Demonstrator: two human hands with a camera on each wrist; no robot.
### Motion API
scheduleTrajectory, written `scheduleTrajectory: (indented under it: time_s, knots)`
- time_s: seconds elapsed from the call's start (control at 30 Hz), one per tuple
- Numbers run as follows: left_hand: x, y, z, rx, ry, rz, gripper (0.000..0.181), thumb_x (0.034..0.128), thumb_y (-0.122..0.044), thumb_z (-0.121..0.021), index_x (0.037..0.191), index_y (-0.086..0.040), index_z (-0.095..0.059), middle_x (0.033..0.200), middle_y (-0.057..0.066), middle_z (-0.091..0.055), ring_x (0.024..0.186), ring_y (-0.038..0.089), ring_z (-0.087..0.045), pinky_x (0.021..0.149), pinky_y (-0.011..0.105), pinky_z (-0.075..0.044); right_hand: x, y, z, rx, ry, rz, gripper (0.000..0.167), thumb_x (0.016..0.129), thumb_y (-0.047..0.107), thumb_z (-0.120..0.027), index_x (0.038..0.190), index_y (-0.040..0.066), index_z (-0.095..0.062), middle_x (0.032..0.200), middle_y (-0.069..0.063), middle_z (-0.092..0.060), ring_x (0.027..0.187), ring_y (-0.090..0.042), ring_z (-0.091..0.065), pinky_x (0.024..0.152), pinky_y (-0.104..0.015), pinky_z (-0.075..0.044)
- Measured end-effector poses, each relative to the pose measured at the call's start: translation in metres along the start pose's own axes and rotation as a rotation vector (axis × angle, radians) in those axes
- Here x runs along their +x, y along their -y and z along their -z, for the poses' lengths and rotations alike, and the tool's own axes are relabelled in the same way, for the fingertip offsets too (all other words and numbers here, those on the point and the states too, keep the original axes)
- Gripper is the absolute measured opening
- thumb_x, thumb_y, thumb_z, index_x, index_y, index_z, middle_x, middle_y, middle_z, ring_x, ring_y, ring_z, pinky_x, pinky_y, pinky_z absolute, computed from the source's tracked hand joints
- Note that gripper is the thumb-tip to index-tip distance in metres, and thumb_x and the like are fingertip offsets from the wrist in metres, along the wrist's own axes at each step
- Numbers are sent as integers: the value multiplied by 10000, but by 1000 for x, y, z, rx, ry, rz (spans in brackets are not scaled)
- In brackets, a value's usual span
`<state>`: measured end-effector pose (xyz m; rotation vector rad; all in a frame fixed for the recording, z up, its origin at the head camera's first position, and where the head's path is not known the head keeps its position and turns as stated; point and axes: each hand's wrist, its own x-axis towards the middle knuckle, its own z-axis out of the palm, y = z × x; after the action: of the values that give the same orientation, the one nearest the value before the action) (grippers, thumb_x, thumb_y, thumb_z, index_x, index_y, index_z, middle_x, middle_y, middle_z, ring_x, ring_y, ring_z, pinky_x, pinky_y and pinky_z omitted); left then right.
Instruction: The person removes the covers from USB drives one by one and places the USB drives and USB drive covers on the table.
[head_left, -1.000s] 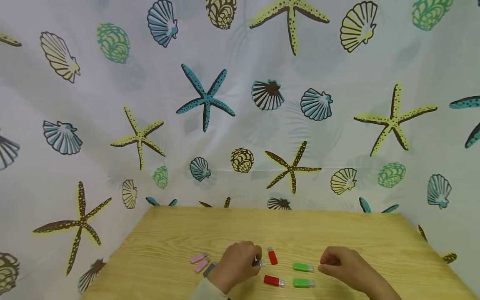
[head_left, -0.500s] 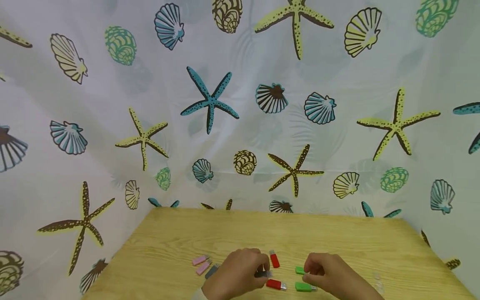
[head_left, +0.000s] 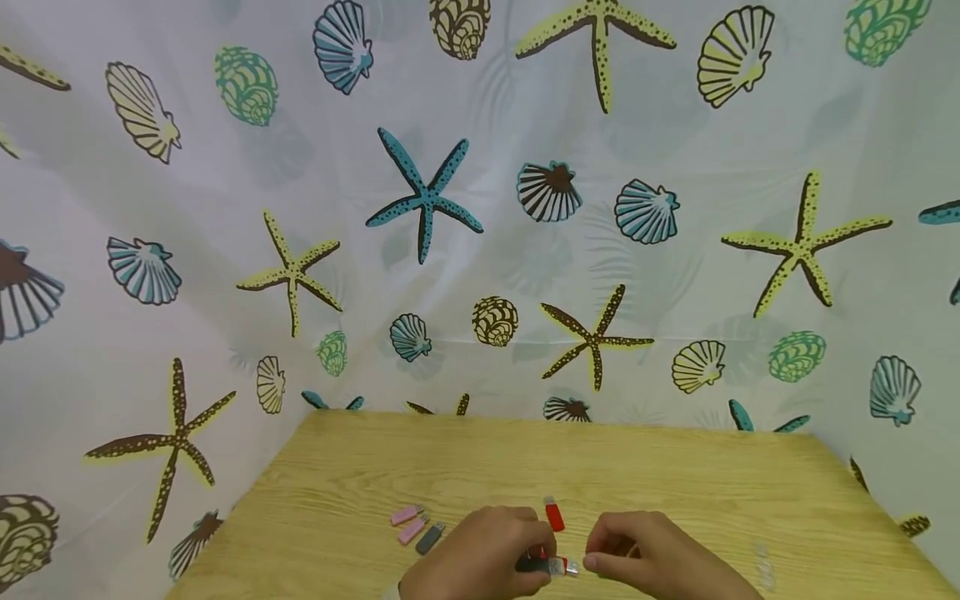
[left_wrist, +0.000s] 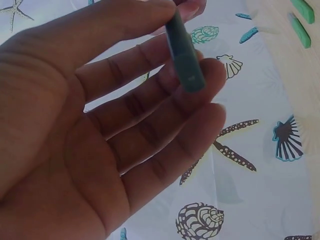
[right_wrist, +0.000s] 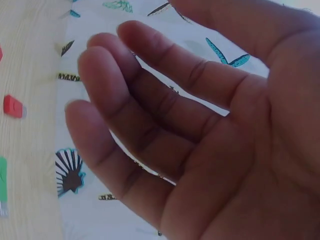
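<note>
Over the bench (head_left: 637, 467), my right hand (head_left: 663, 557) hangs with fingers loosely curved and slightly parted; my left hand (head_left: 483, 552) pinches a dark flash drive (left_wrist: 189, 67), metal end toward the right one. Beyond lies a red flash drive (head_left: 554, 516).

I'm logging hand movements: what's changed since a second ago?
The right hand moved left, hiding the green sticks in head view. The left hand, still pinching the dark USB stick, moved toward the person and the nearer red stick. The pink sticks, resting grey stick and farther red stick stayed.
</note>
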<state>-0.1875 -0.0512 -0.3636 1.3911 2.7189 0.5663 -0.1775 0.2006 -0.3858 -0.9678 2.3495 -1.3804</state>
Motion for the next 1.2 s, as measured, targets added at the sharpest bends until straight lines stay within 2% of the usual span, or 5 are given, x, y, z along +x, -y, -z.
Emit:
scheduleTrajectory:
  time_s: [0.13, 0.47, 0.7, 0.97, 1.2]
  knots:
    - [-2, -4, 2, 9, -24, -37, 70, 875, -242, -728, 913, -194, -694, 819, -163, -560, 679, -89, -478, 618, 96, -407, 3, 2, -2, 67, 48, 35, 177, 1010, 160, -509, 978, 107, -675, 804, 100, -591, 688, -1, -522, 592, -241, -468]
    - [-2, -11, 2, 54, -70, -135, 92, 882, -257, -722, 949, -199, -698, 852, -157, -553, 691, -84, -442, 635, 65, -372, 8, 5, -9, 264, 152, -16, 260, 1029, 156, -459, 975, -6, -655, 861, 52, -620, 769, -32, -564, 726, -262, -499]
    - [1, -13, -2, 73, -107, -166, 104, 903, -286, -694, 978, -214, -699, 847, -187, -581, 713, -105, -450, 636, 55, -364, 9, 7, -14, 331, 184, -45, 306, 1030, 156, -459, 881, -67, -605, 784, 61, -577, 667, -13, -506, 612, -176, -434]
    - [4, -7, -6, -209, -54, -6, 143, 933, -328, -643, 907, -190, -668, 764, -208, -577, 638, -87, -504, 592, 120, -434, 8, 8, -10, 303, 165, -13, 301, 1039, 142, -426, 903, -50, -613, 754, -26, -590, 712, -29, -540, 669, -230, -477]
    - [1, 1, -7, -495, 45, -18, 296, 1026, -353, -444, 919, -128, -603, 686, -140, -509, 559, -32, -455, 566, 158, -436, 8, 8, -8, 326, 145, 81, 275, 1040, 90, -400, 945, -75, -599, 816, -260, -520, 761, -29, -553, 733, -273, -512]
